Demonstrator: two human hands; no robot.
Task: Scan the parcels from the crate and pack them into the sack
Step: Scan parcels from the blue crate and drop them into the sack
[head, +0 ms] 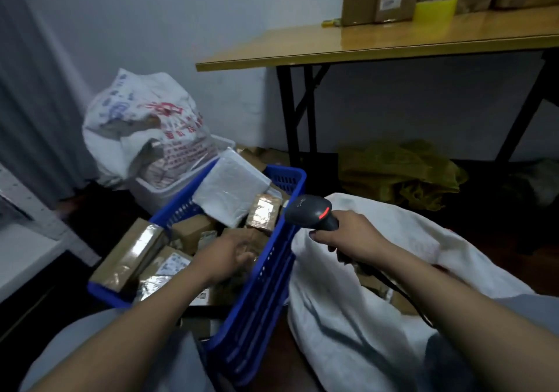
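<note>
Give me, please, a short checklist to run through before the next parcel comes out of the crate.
1. Scanner gripped in the right hand: ok.
2. Left hand inside the blue crate: ok.
3. Left hand gripping anything: cannot tell, it is blurred.
4. Parcels left to scan, such as the white mailer and the long brown box: ok.
5. White sack open beside the crate: ok.
6. Scanner cable clear of the sack mouth: not ok, it runs across it.
</note>
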